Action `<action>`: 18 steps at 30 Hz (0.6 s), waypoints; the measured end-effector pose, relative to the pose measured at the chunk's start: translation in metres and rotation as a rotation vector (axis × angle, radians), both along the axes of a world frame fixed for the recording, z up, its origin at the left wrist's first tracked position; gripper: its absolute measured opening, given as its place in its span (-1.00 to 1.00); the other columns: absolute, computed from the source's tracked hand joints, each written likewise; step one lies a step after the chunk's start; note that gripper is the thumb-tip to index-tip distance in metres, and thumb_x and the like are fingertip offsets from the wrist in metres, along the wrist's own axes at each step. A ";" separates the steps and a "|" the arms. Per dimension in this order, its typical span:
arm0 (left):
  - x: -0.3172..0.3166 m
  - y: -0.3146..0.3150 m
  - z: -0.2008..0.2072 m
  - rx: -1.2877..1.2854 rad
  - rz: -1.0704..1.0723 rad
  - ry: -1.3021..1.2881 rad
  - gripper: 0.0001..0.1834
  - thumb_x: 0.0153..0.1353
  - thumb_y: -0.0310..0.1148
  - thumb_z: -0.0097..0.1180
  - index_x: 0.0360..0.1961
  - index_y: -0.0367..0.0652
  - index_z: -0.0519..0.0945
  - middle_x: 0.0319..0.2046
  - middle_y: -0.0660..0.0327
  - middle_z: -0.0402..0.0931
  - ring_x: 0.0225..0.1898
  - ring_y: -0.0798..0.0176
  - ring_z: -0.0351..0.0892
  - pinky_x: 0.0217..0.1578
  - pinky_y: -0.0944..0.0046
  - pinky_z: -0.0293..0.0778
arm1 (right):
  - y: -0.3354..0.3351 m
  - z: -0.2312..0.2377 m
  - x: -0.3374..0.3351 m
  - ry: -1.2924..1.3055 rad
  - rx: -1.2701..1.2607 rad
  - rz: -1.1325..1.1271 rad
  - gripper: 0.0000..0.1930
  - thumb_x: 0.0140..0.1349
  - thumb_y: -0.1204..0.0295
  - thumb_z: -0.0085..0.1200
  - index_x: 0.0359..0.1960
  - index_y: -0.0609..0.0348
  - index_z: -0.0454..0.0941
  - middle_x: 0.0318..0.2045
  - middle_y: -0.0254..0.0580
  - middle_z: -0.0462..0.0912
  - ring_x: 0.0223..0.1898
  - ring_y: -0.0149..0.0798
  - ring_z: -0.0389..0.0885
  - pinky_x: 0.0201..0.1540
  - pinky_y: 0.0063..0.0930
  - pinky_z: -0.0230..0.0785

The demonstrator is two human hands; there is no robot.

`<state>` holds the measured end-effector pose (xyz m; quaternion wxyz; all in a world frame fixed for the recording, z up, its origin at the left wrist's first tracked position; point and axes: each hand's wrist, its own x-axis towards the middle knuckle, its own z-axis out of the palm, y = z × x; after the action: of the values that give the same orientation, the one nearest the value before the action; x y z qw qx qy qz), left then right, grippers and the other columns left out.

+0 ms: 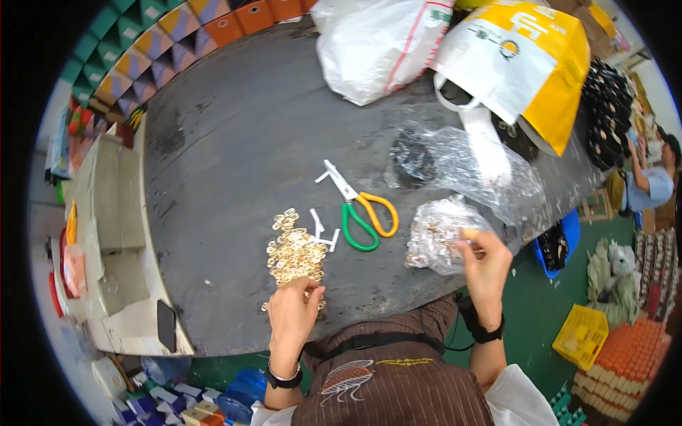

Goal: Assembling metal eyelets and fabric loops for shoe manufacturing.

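A loose pile of small gold-coloured metal buckles (295,254) lies on the dark worktable. My left hand (293,312) rests at the near end of this pile, its fingers curled and pressed together; what they pinch is hidden. A clear plastic bag (442,238) filled with small shiny pieces sits farther right. My right hand (486,261) is at this bag's right side, thumb and forefinger brought together in a pinch, and I cannot make out what is between them. Scissors (355,202) with one green and one yellow handle lie between pile and bag, blades pointing away.
Short white strips (317,226) lie beside the pile. Crumpled clear plastic (462,160), a white sack (383,50) and a yellow-and-white bag (511,64) occupy the far right. A phone (166,325) lies at the left edge. Another person (650,181) is at far right.
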<state>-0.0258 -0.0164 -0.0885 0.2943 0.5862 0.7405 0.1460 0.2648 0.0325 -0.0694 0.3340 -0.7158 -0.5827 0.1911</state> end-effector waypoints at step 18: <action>-0.018 0.025 -0.038 0.038 0.315 0.044 -0.90 -0.04 -0.40 0.25 -0.45 -0.14 0.65 -0.48 0.13 0.60 -0.41 0.00 0.59 -0.38 0.14 0.45 | 0.038 -0.083 -0.163 -0.071 -0.092 0.593 -0.91 0.03 0.54 0.15 -0.40 0.21 0.54 -0.45 -0.05 0.52 -0.46 0.07 0.54 -0.41 -0.14 0.37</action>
<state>-0.0439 0.0090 -0.1267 0.2402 0.4714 0.8267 0.1915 0.1022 0.0702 -0.1528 0.2103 -0.5352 -0.7683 0.2811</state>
